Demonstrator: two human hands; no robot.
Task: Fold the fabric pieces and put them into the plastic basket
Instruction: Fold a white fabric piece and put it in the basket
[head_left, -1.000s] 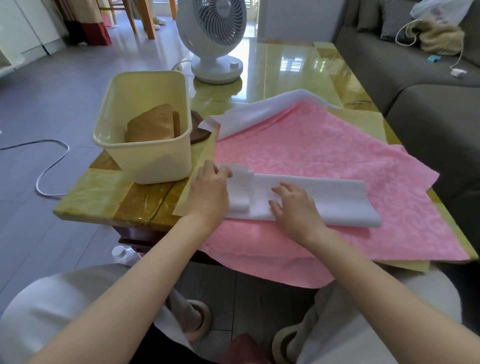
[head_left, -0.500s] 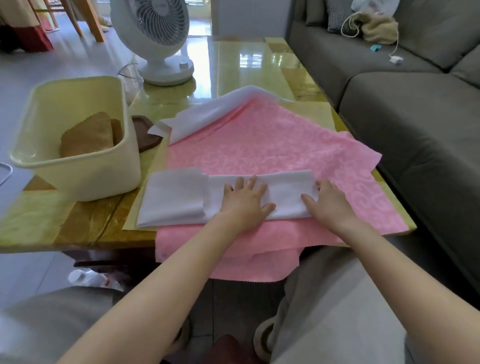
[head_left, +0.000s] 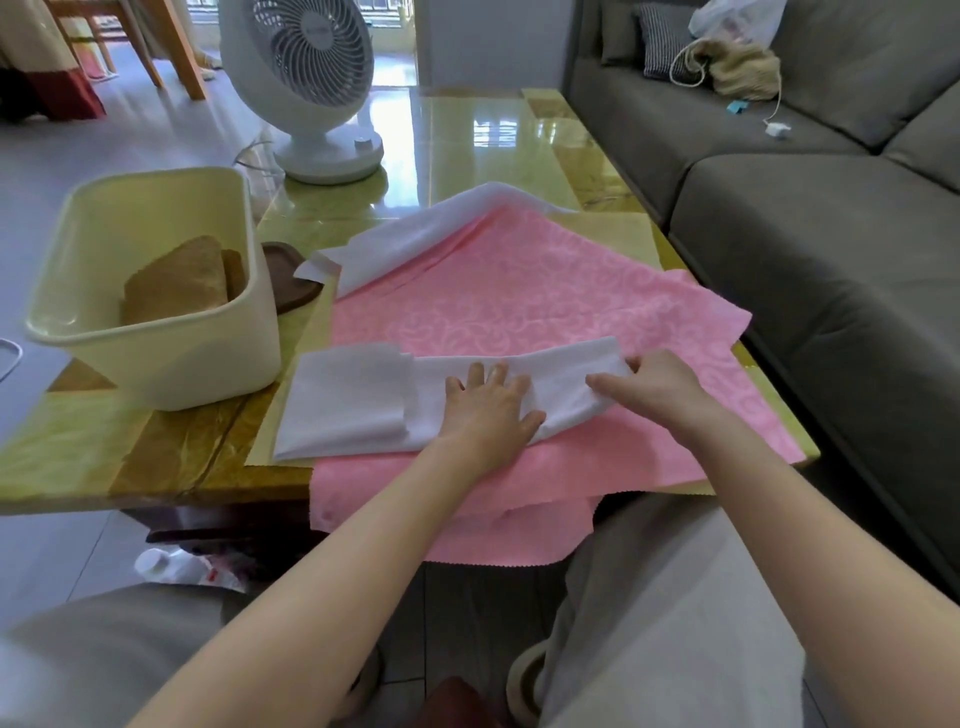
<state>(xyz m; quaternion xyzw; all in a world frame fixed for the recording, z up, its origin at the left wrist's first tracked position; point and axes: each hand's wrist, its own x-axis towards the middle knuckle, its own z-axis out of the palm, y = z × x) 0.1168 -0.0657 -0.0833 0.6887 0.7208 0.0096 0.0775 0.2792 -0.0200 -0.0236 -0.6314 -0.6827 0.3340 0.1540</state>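
Note:
A long folded white fabric strip lies across a spread pink patterned fabric on the table. My left hand presses flat on the strip's middle, fingers straight. My right hand grips the strip's right end and lifts it a little off the pink fabric. A cream plastic basket stands at the left with a folded brown fabric inside. Another white fabric lies bunched beyond the pink one.
A white fan stands at the table's far end. A dark wooden coaster sits behind the basket. A grey sofa runs along the right. The glossy table shows bare beyond the fabrics.
My left hand slid from the strip's left end to its middle. My right hand moved to the right end, took hold of it and raised it.

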